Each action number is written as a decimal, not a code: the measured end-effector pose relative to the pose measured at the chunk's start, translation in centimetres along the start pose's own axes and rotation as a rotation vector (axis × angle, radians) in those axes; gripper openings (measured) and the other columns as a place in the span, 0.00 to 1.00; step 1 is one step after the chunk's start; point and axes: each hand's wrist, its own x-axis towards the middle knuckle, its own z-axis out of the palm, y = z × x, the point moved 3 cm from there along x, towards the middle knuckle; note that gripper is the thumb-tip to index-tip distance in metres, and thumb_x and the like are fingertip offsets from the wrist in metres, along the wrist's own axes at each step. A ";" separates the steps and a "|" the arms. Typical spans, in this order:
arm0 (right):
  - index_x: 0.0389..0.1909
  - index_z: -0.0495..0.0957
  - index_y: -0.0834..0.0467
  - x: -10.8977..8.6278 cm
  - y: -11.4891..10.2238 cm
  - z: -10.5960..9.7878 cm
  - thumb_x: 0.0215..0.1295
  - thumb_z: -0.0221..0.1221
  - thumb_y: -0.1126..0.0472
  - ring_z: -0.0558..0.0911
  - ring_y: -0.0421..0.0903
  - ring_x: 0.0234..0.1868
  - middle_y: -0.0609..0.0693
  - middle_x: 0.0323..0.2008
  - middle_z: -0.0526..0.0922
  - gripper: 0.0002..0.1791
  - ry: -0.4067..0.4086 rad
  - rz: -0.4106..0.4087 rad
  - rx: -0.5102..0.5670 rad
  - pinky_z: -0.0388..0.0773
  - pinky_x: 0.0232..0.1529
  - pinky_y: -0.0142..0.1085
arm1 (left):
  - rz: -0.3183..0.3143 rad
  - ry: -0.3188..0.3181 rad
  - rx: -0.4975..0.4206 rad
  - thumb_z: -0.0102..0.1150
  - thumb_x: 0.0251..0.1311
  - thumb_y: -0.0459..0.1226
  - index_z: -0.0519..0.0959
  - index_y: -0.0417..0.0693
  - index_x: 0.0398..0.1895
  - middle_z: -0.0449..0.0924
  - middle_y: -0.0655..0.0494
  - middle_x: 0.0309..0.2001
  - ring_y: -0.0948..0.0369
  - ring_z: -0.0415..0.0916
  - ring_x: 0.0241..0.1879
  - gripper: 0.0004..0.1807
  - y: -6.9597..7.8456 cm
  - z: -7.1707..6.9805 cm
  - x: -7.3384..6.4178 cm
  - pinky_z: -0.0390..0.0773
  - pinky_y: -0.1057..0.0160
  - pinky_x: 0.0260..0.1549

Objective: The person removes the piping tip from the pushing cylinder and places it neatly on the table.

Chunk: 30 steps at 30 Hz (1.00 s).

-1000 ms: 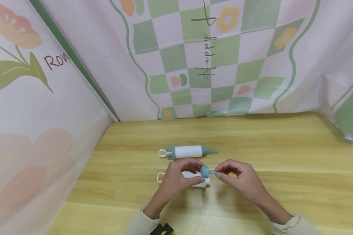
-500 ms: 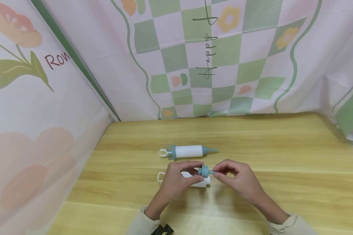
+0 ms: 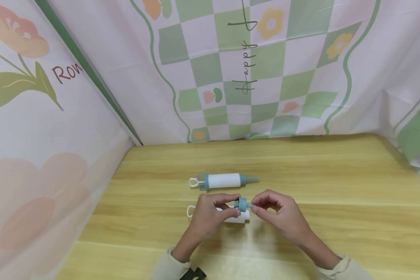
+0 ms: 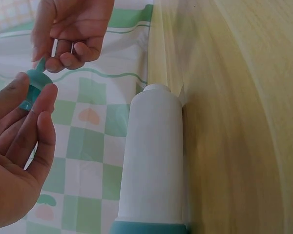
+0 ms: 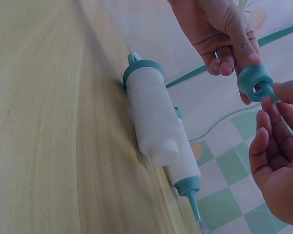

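Since the earlier head frames, the teal nozzle and right hand sit closer to the left hand, with less stem showing beyond the teal collar. These 2 parts are held above the wooden table, the nozzle passing through the collar's hole. They appear to be light, stiff plastic, probably smooth and unlikely to break; the collar is judged best held by its outer wall, the nozzle by its stem. Left thumb and fingers pinch the collar's outside; right fingertips pinch the stem's thin end. The collar therefore lies between the hands. Below, apart from them, rests the near white tube; beyond lies a 2nd tube, nozzle fitted.
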 end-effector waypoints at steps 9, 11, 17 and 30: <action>0.49 0.77 0.66 0.0 0.2 0.5 0.63 0.64 0.73 0.82 0.46 0.39 0.52 0.42 0.83 0.14 -0.021 0.007 0.034 0.81 0.42 0.33 | -0.002 0.008 -0.040 0.73 0.52 0.29 0.85 0.37 0.48 0.87 0.47 0.37 0.64 0.84 0.26 0.18 0.0 0.0 0.0 0.78 0.72 0.21; 0.50 0.77 0.66 0.0 0.2 0.6 0.63 0.65 0.72 0.82 0.46 0.39 0.51 0.43 0.83 0.15 -0.022 0.014 0.027 0.81 0.42 0.33 | 0.001 0.010 -0.039 0.73 0.52 0.29 0.85 0.37 0.48 0.87 0.47 0.37 0.64 0.85 0.27 0.18 0.0 0.0 0.0 0.77 0.72 0.21; 0.52 0.77 0.61 0.0 0.2 1.1 0.64 0.65 0.69 0.81 0.46 0.40 0.51 0.44 0.82 0.16 -0.030 0.036 0.020 0.81 0.41 0.34 | 0.009 0.017 -0.024 0.74 0.51 0.29 0.85 0.37 0.48 0.87 0.49 0.40 0.65 0.84 0.28 0.18 0.0 0.0 0.0 0.82 0.67 0.24; 0.50 0.78 0.58 0.0 0.5 1.4 0.65 0.65 0.68 0.82 0.45 0.41 0.49 0.44 0.84 0.14 -0.032 0.037 0.020 0.81 0.41 0.35 | 0.032 0.017 0.011 0.75 0.49 0.28 0.86 0.37 0.46 0.87 0.49 0.41 0.67 0.83 0.27 0.18 0.2 0.2 0.1 0.83 0.65 0.24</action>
